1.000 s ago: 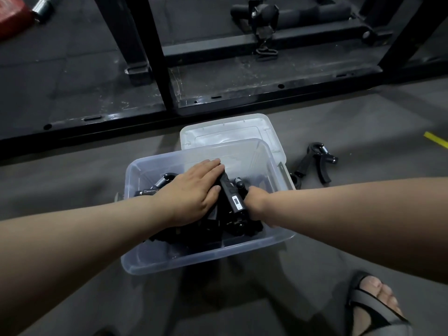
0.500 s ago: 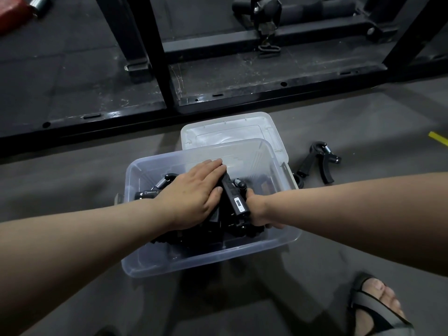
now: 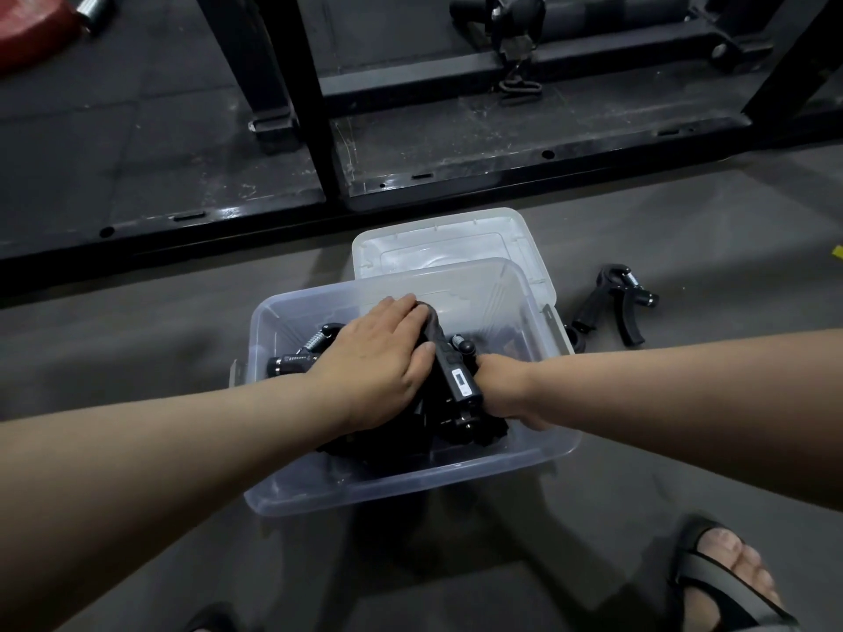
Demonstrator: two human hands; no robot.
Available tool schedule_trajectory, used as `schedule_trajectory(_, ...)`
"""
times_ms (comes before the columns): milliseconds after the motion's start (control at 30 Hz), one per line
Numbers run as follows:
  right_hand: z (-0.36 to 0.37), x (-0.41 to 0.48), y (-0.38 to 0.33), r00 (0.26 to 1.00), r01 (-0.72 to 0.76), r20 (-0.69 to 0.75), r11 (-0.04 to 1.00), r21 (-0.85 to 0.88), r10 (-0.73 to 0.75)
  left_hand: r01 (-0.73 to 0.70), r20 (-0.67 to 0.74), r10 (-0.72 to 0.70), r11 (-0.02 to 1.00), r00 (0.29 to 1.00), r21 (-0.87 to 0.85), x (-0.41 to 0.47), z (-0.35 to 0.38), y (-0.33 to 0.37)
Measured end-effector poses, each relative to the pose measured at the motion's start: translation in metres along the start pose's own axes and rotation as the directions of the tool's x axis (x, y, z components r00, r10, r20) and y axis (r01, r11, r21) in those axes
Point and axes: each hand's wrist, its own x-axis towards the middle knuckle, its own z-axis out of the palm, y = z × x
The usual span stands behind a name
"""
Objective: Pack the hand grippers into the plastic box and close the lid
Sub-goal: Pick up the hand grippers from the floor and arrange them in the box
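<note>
A clear plastic box [image 3: 410, 488] stands on the floor and holds a pile of several black hand grippers [image 3: 456, 421]. My left hand [image 3: 378, 358] lies flat on top of the pile with its fingers straight. My right hand [image 3: 502, 385] reaches in from the right. Its fingers curl down around a hand gripper with a small counter window [image 3: 458, 380], and the fingertips are hidden. The white lid [image 3: 456, 237] lies on the floor behind the box. One more hand gripper [image 3: 611, 307] lies on the floor to the right of the box.
A black steel rack frame [image 3: 410, 175] with upright posts runs across the floor behind the lid. A red weight plate [image 3: 27, 34] lies at the far left. My sandalled foot [image 3: 720, 572] is at the lower right, near the box.
Both hands stay in the box. The right hand has shifted slightly with the counter gripper, and the left hand keeps pressing on the pile.
</note>
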Motion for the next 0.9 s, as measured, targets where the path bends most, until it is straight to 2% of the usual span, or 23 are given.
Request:
schedule_trajectory(33,0.001,-0.004,0.0,1.0,0.005,-0.015,0.993,0.117,-0.004,0.032,-0.005,-0.032,0.999,0.999,-0.013,-0.001,0.0,0.004)
schedule_trajectory(133,-0.007,-0.026,-0.007,1.0,0.018,0.002,0.981,0.193,-0.019,-0.025,0.016,0.025,0.999,1.0,0.039,-0.007,0.004,0.01)
schedule_trajectory(167,-0.01,-0.032,-0.01,1.0,0.028,0.008,0.985,0.171,-0.029,-0.053,0.025,0.052,0.998,0.998,0.044,-0.007,0.005,0.009)
schedule_trajectory(233,-0.014,-0.039,-0.012,0.997,0.073,-0.009,0.997,-0.017,-0.073,-0.066,0.041,0.064,0.997,0.997,0.049,-0.007,0.005,0.008)
schedule_trajectory(300,-0.017,-0.042,-0.013,0.995,0.087,-0.033,0.989,-0.118,-0.091,-0.059,0.029,0.056,0.994,0.998,0.092,-0.009,0.004,0.008)
schedule_trajectory(433,-0.023,-0.051,-0.012,0.973,0.18,-0.147,0.984,-0.008,-0.179,0.005,0.025,-0.008,0.991,1.0,0.131,-0.017,0.007,0.021)
schedule_trajectory(500,-0.031,-0.054,-0.013,0.932,0.296,-0.204,0.954,-0.048,-0.3,0.017,0.025,-0.021,0.988,0.999,0.153,-0.022,0.011,0.028)
schedule_trajectory(600,-0.051,-0.052,-0.009,0.813,0.467,-0.358,0.881,-0.072,-0.46,0.02,0.011,-0.023,0.985,1.0,0.171,-0.024,0.012,0.031)
schedule_trajectory(700,-0.079,-0.041,0.0,0.672,0.556,-0.58,0.831,-0.014,-0.46,0.018,0.005,-0.019,0.985,1.0,0.171,-0.024,0.011,0.031)
schedule_trajectory(800,-0.109,-0.029,0.017,0.556,0.519,-0.711,0.848,-0.109,-0.431,0.033,-0.016,-0.031,0.989,0.999,0.144,-0.019,0.007,0.036)
schedule_trajectory(833,-0.117,-0.025,0.023,0.564,0.471,-0.715,0.872,-0.131,-0.413,0.031,-0.023,-0.029,0.991,0.999,0.128,-0.016,0.005,0.038)
schedule_trajectory(900,-0.125,-0.009,0.042,0.685,0.287,-0.656,0.945,-0.156,-0.317,0.005,-0.031,-0.001,0.992,1.0,0.123,-0.012,0.005,0.042)
